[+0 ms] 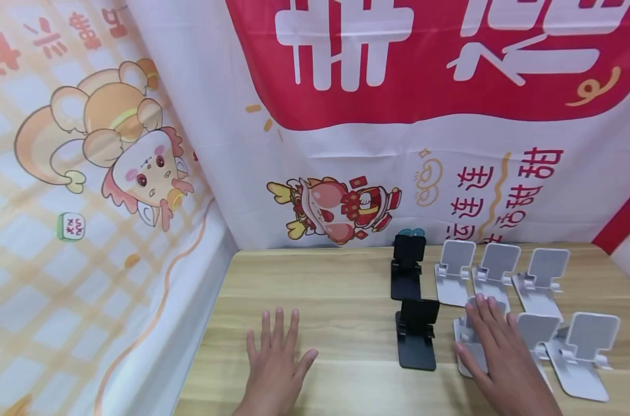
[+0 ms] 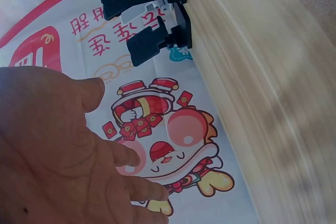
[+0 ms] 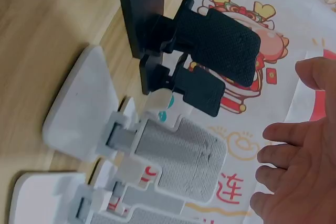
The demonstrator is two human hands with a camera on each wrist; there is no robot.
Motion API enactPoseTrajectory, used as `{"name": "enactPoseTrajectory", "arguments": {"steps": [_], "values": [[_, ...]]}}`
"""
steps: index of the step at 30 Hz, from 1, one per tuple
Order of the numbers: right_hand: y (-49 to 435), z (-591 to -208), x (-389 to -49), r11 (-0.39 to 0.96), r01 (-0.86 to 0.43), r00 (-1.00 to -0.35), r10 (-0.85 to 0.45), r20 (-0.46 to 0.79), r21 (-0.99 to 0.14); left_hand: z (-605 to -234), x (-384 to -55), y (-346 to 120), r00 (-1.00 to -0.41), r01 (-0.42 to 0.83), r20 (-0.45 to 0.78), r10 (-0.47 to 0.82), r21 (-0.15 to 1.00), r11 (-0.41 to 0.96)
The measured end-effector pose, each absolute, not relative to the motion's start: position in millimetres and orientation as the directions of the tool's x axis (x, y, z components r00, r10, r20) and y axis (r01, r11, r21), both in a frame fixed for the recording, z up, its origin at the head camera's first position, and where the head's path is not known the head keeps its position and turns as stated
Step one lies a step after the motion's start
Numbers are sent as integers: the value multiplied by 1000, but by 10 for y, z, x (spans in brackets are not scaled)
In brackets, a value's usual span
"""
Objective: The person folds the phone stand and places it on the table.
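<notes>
Fingers on the left hand (image 1: 274, 370) are straight and spread, the thumb held wide; the hand lies to the left of the stands, and its nearest one is the front black stand (image 1: 418, 341). The head view gives only its back, while the left wrist view shows the bare palm. Fingers on the right hand (image 1: 504, 358) are straight and fairly close together, the thumb apart. From the head it covers part of a white stand (image 1: 466, 335), and contact is hard to judge there; the right wrist view shows a gap between its fingertips and the grey plates.

On the wooden table (image 1: 346, 387), the front row runs from the front black stand through that white stand to a second white one (image 1: 537, 329), partly behind the right hand, and a third (image 1: 588, 341) at the right end. Behind them stand the rear black stand (image 1: 407, 268) and three more white stands (image 1: 456, 260). All have upright plates; the right wrist view adds the hinges seen close up.

Beyond the table hangs a printed cloth (image 1: 315, 150) with a cartoon dragon (image 1: 330, 211) and red lettering. A teal mark (image 2: 180, 54) shows well in the left wrist view; from the head, the rear black stand partly hides it.
</notes>
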State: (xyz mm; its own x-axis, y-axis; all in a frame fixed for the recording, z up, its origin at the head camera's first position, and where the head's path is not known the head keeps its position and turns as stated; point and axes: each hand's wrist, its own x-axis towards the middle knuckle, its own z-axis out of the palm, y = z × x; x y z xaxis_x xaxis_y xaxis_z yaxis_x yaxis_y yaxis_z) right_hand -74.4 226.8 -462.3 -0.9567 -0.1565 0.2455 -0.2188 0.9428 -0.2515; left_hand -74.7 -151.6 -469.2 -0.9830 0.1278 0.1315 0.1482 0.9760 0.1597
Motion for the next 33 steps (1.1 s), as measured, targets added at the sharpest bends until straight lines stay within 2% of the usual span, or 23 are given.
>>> {"name": "enactPoseTrajectory", "arguments": {"steps": [4,6,12,19,25,28,33], "values": [[2161,-4528,-830,925,-258,-947,-185,263,-278,-4705,-727,-1518,-984,145,122,127,152,978],[2091,-4469,-925,912,-311,-923,-223,314,-267,-4697,-723,-1522,-986,139,117,122,148,979],[1871,-4372,-1284,879,-450,-827,-343,446,-159,-4678,-717,-1521,-987,138,104,121,179,974],[1722,-4447,-1399,901,-412,-867,-343,360,-134,-4680,-661,-1521,-987,149,96,130,234,961],[1740,-4460,-1403,920,-366,-887,-298,352,-144,-4683,-660,-1504,-980,194,104,171,266,944],[1741,-4423,-1420,915,-367,-886,-289,363,-166,-4665,-674,-1480,-977,207,114,178,349,914],[1685,-4270,-1412,893,-415,-832,-297,468,-172,-4592,-745,-1331,-982,183,85,168,641,745]]}}
